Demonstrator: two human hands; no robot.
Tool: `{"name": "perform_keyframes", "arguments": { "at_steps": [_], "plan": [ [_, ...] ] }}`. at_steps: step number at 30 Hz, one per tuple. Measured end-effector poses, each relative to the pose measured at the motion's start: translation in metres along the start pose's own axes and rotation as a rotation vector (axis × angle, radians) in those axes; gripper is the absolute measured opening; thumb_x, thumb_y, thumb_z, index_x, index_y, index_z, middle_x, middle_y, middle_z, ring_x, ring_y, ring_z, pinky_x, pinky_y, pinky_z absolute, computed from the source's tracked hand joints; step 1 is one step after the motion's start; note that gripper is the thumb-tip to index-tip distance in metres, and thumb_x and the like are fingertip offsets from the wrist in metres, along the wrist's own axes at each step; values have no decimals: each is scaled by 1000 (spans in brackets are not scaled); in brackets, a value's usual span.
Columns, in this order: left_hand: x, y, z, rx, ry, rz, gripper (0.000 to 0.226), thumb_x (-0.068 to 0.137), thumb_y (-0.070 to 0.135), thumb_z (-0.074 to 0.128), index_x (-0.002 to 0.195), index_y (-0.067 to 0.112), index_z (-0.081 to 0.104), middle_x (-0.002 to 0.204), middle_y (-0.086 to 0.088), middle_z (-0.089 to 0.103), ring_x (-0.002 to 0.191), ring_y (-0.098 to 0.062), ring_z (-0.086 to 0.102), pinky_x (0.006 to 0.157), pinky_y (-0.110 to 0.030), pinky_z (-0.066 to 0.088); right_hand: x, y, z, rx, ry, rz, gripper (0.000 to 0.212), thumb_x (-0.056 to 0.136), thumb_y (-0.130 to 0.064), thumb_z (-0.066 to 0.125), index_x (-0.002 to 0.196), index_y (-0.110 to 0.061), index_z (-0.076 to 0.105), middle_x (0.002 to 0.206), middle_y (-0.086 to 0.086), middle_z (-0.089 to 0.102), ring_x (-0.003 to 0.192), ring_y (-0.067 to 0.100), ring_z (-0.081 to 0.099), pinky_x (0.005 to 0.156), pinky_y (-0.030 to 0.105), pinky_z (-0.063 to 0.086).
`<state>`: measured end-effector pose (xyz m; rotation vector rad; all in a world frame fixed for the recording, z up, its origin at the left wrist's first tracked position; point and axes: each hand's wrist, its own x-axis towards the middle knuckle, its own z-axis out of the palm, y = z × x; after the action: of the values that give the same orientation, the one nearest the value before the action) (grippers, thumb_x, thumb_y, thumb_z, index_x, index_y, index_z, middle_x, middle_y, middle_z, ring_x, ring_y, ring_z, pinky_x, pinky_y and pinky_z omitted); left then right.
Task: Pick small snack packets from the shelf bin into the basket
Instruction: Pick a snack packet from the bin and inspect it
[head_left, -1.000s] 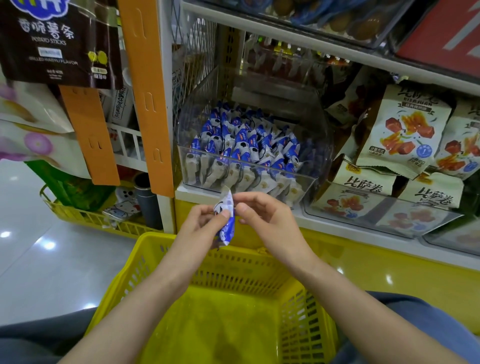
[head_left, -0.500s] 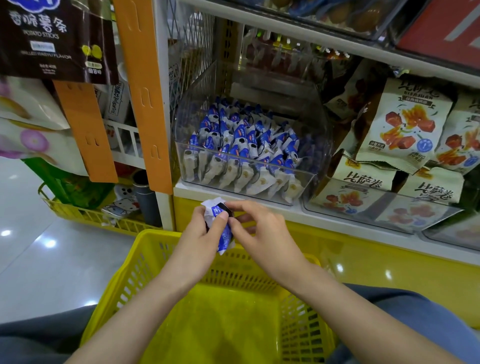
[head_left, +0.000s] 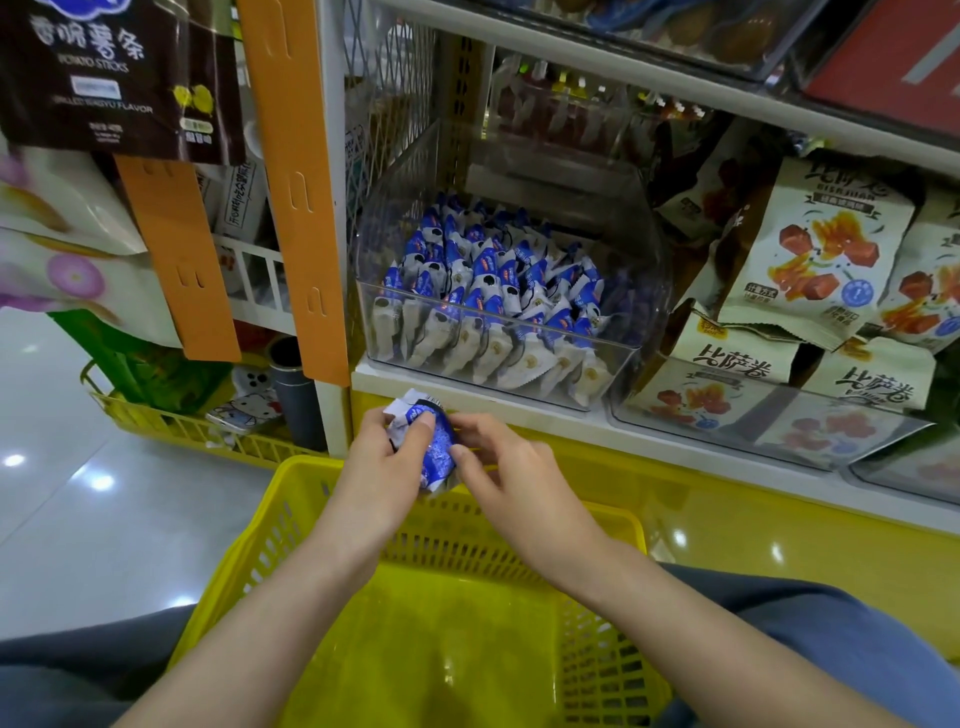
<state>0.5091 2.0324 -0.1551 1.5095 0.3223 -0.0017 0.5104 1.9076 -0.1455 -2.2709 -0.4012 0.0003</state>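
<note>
Both hands meet on one snack packet (head_left: 435, 448), blue and white with a crumpled white top. It is held in the air just in front of the white shelf (head_left: 524, 406) edge, below the shelf bin (head_left: 613, 364) and over the far rim of the basket (head_left: 289, 501), not inside it. The left hand (head_left: 382, 467) wraps the packet's left side, its grip clamped on it, fingers curled behind and thumb across the blue face. The right hand (head_left: 511, 483) has its grip clamped on the packet's right edge in a pinch with the thumb tip; its other fingers are loosely bent. The basket is yellow plastic with slotted walls and sits low between the forearms; its floor looks bare where visible. The shelf bin is clear plastic and stands on the shelf just above the hands. It is packed with rows of matching blue-and-white packets (head_left: 493, 283), most standing on end and leaning against the front wall. Right of the bin are tan snack bags (head_left: 810, 249) printed with red cubes, some upright and some lying flat in a clear tray. An orange strip (head_left: 298, 182) runs down the shelf upright left of the bin. A dark potato-stick bag (head_left: 119, 73) hangs top left. Lower left, a second yellow basket (head_left: 171, 428) sits on the glossy floor (head_left: 78, 499) with a phone (head_left: 244, 411) in a cartoon-cat case lying on it.
</note>
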Motion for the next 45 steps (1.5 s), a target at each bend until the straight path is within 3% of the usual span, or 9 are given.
{"name": "perform_keyframes", "arguments": {
  "at_steps": [6, 10, 13, 18, 23, 27, 31, 39, 45],
  "plan": [
    [-2, 10, -5, 89, -76, 68, 55, 86, 27, 62, 135, 24, 37, 125, 1, 51, 107, -16, 57, 87, -28, 50, 10, -2, -13, 110, -79, 155, 27, 95, -13, 43, 108, -16, 66, 95, 7, 71, 78, 15, 63, 78, 35, 54],
    [-3, 18, -10, 104, -157, 156, 19, 86, 32, 60, 103, 24, 63, 103, -2, 67, 99, -11, 62, 75, -14, 48, 17, -5, -27, 367, -216, 386, 32, 98, -17, 36, 91, -18, 67, 79, 0, 67, 65, 8, 57, 58, 16, 49],
    [-4, 19, -8, 55, -149, 131, 16, 86, 32, 59, 91, 18, 62, 85, -4, 69, 76, -5, 67, 66, -20, 55, 16, -6, -32, 500, -214, 480, 37, 98, -34, 39, 94, -11, 67, 84, 3, 68, 75, 12, 60, 68, 23, 49],
    [-5, 18, -7, 1, -54, 8, 37, 85, 41, 56, 99, 6, 53, 88, -8, 61, 66, -7, 63, 50, -24, 55, 10, -11, -26, 513, -204, 277, 21, 95, -33, 46, 97, -19, 61, 78, -8, 66, 60, -3, 60, 58, 12, 49],
    [-4, 19, -13, 92, -187, -46, 45, 85, 46, 56, 102, 4, 55, 101, -15, 66, 92, -24, 66, 78, -40, 56, 14, -4, -31, 396, -90, 184, 11, 92, -20, 55, 87, -16, 63, 65, -5, 58, 50, -4, 51, 51, 11, 41],
    [0, 21, -16, 197, -210, 88, 27, 82, 37, 63, 100, 17, 61, 94, -1, 67, 82, -8, 62, 68, -11, 46, 17, 3, -38, 187, -168, 142, 21, 90, -23, 58, 79, -9, 67, 56, -5, 51, 48, 0, 41, 50, 16, 34],
    [1, 19, -15, 271, -186, 266, 9, 85, 25, 62, 82, 18, 68, 75, 6, 66, 67, -1, 58, 58, -9, 43, 13, 2, -34, 92, -182, 25, 33, 86, -24, 65, 55, -34, 61, 44, -13, 49, 42, 1, 40, 44, 11, 27],
    [2, 16, -10, 147, -87, 179, 26, 88, 24, 59, 70, 6, 58, 64, -3, 57, 57, -5, 53, 51, -17, 43, 5, -2, -29, -243, 54, -302, 25, 92, -30, 51, 101, -16, 70, 80, -7, 58, 72, 8, 54, 66, 23, 44],
    [-6, 25, -8, 45, -279, 64, 13, 88, 25, 60, 96, 15, 64, 94, -3, 69, 71, 3, 64, 56, -7, 46, 8, -3, -32, 43, 190, -98, 15, 91, -21, 58, 88, -21, 73, 78, -11, 67, 67, 2, 58, 64, 20, 49]
  ]
}}
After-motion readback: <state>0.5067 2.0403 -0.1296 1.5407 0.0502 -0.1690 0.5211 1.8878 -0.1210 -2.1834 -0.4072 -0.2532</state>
